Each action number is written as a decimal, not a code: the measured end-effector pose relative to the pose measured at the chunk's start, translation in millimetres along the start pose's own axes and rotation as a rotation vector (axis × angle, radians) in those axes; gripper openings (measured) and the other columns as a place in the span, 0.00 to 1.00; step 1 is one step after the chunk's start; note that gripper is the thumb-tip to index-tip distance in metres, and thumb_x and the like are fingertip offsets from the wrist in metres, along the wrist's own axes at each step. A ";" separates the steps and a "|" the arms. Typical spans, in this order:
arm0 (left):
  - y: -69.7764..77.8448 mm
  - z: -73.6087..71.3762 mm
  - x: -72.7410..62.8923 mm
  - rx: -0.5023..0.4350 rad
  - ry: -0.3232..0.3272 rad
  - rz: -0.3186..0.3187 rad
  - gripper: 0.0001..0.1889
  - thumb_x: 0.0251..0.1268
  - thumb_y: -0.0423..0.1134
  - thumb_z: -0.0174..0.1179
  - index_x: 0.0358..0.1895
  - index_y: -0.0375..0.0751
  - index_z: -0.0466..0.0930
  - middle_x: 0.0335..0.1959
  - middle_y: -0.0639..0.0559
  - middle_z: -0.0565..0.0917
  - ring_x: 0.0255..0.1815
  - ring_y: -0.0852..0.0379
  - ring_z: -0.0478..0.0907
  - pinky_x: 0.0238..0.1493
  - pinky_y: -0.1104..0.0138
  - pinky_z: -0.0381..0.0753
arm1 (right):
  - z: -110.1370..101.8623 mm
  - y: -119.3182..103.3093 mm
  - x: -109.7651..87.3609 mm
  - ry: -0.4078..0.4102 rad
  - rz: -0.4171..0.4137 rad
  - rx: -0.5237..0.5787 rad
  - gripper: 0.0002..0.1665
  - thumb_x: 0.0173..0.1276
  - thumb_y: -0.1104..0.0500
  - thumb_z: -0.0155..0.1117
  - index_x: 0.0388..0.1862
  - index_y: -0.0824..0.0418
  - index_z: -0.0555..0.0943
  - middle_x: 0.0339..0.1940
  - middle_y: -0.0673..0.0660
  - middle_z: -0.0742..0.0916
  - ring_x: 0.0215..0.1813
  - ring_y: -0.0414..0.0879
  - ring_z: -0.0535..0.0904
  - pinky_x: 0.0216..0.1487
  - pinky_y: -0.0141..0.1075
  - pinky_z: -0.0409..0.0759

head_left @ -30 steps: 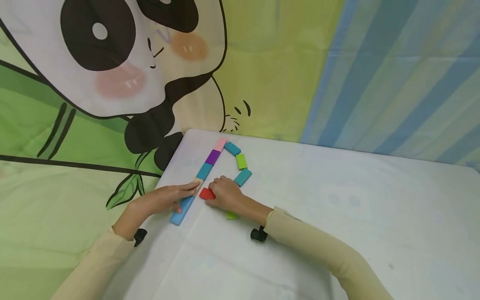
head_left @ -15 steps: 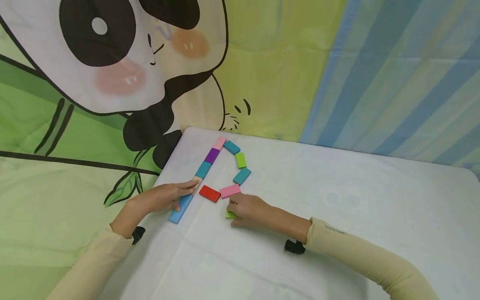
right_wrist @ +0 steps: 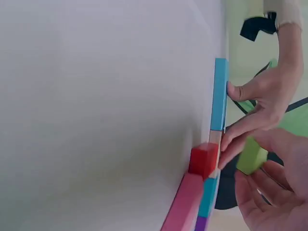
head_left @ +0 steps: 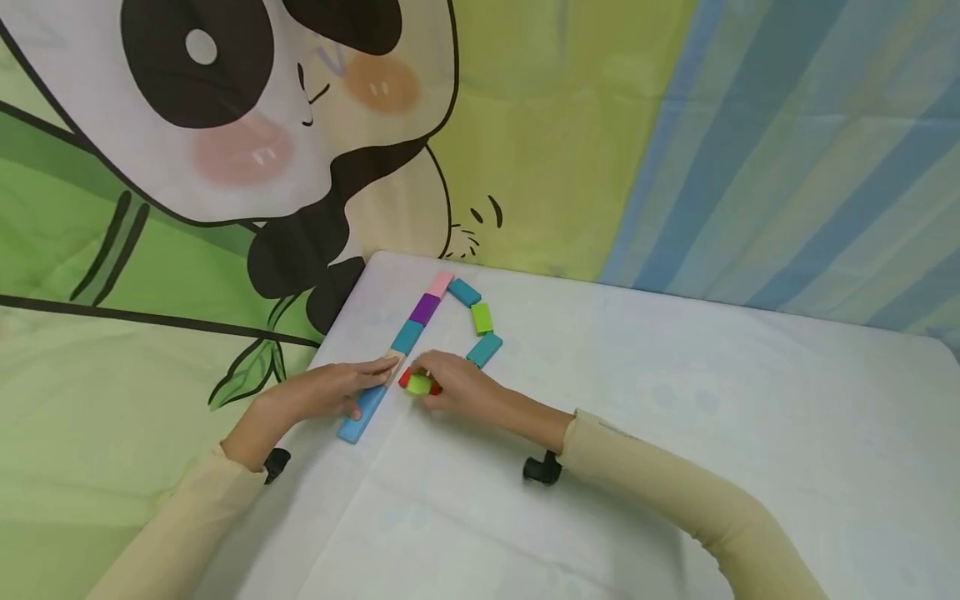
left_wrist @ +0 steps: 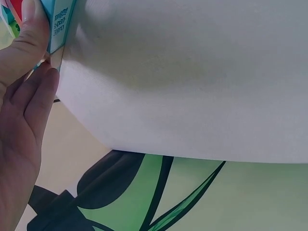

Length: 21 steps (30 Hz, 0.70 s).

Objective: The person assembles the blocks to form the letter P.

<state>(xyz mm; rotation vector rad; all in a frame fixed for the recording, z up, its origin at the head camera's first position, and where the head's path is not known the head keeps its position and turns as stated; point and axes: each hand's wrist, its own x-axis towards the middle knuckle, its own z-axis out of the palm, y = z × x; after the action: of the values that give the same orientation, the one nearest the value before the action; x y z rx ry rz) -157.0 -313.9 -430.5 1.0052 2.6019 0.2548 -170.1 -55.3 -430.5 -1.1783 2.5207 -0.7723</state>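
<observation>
My right hand [head_left: 465,385] pinches a lime green block [right_wrist: 251,157] between thumb and fingers, held over the red block [right_wrist: 203,160]. Beside the red one, a pink block [right_wrist: 184,204] shows in the right wrist view; the hand hides it in the head view. My left hand [head_left: 326,398] rests with straight fingers along a slanting row of blocks: its fingertips touch the beige block [head_left: 395,358], and its thumb lies on the light blue block [head_left: 363,414]. Further up that row are a teal block [head_left: 407,337], a purple block [head_left: 425,309] and a light pink block [head_left: 442,283].
A curve of blocks bends away from the row's far end: a teal block [head_left: 465,292], a green block [head_left: 482,318] and another teal block [head_left: 484,350]. The white table [head_left: 675,417] ends on the left just beyond the row. A panda-print cloth [head_left: 390,200] hangs behind.
My right hand first left the red block and reached right to the lime green block lying on the table. Now it has lifted that block and carried it left over the red one. The left hand stays put.
</observation>
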 end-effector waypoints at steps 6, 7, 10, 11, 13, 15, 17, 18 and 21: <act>-2.4 -1.5 -2.7 0.011 -0.011 -0.010 0.44 0.51 0.43 0.69 0.73 0.35 0.59 0.76 0.37 0.57 0.72 0.39 0.64 0.62 0.54 0.76 | 17.1 -1.0 38.6 0.076 -0.029 0.084 0.19 0.67 0.56 0.66 0.54 0.59 0.74 0.49 0.52 0.82 0.46 0.42 0.76 0.47 0.23 0.75; -1.9 -1.2 -1.9 0.011 -0.013 -0.010 0.45 0.51 0.42 0.69 0.73 0.35 0.59 0.76 0.37 0.57 0.73 0.40 0.64 0.62 0.54 0.75 | 19.5 0.2 40.2 0.072 -0.021 0.087 0.18 0.67 0.56 0.66 0.53 0.59 0.74 0.48 0.51 0.82 0.46 0.42 0.76 0.46 0.22 0.75; -1.4 -0.6 -1.5 0.009 -0.014 -0.008 0.45 0.51 0.41 0.70 0.73 0.36 0.59 0.77 0.38 0.57 0.72 0.40 0.66 0.61 0.55 0.76 | 23.5 3.1 41.7 0.056 -0.010 0.088 0.18 0.67 0.55 0.66 0.52 0.59 0.74 0.45 0.51 0.82 0.43 0.42 0.76 0.43 0.23 0.74; -1.1 -0.7 -1.7 0.006 -0.015 -0.010 0.45 0.51 0.41 0.70 0.73 0.36 0.59 0.77 0.38 0.57 0.72 0.40 0.66 0.61 0.55 0.77 | 23.9 3.9 41.5 0.052 -0.008 0.087 0.18 0.67 0.54 0.66 0.52 0.59 0.74 0.44 0.51 0.81 0.43 0.42 0.76 0.42 0.23 0.74; -0.6 -1.1 -2.3 -0.002 -0.023 -0.019 0.44 0.52 0.41 0.69 0.73 0.37 0.59 0.78 0.39 0.56 0.72 0.41 0.66 0.60 0.55 0.77 | 23.2 4.8 40.1 0.046 0.002 0.080 0.19 0.66 0.53 0.67 0.51 0.58 0.74 0.43 0.51 0.81 0.41 0.41 0.75 0.41 0.24 0.74; -0.1 -1.6 -2.6 -0.005 -0.028 -0.021 0.43 0.52 0.42 0.69 0.73 0.36 0.59 0.78 0.40 0.55 0.71 0.41 0.67 0.60 0.55 0.77 | 22.4 6.2 39.3 0.042 0.013 0.060 0.19 0.66 0.52 0.67 0.51 0.58 0.74 0.43 0.50 0.81 0.41 0.40 0.75 0.42 0.23 0.74; 0.3 -2.3 -2.6 -0.009 -0.033 -0.025 0.43 0.52 0.42 0.68 0.72 0.35 0.59 0.78 0.40 0.55 0.72 0.41 0.66 0.60 0.55 0.77 | 21.7 7.5 39.2 0.056 0.024 0.040 0.20 0.65 0.52 0.68 0.51 0.58 0.75 0.43 0.50 0.82 0.41 0.40 0.75 0.43 0.23 0.75; 0.3 -2.4 -2.5 -0.007 -0.035 -0.024 0.43 0.53 0.42 0.68 0.72 0.35 0.59 0.78 0.40 0.55 0.72 0.41 0.66 0.60 0.56 0.77 | 21.5 8.2 39.4 0.070 0.034 0.032 0.19 0.65 0.52 0.68 0.49 0.58 0.75 0.43 0.51 0.82 0.40 0.40 0.75 0.42 0.23 0.75; 0.3 -2.3 -1.6 0.000 -0.034 -0.024 0.42 0.52 0.41 0.68 0.71 0.33 0.60 0.77 0.39 0.56 0.72 0.40 0.66 0.60 0.55 0.77 | 22.4 11.1 42.3 0.122 0.065 0.003 0.17 0.64 0.51 0.69 0.45 0.58 0.76 0.39 0.52 0.83 0.37 0.39 0.74 0.38 0.23 0.74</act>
<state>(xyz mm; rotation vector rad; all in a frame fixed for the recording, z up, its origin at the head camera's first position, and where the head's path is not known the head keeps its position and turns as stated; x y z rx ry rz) -156.6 -314.8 -427.8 0.9687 2.5819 0.2299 -194.5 -90.0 -455.5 -1.0737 2.6405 -0.8553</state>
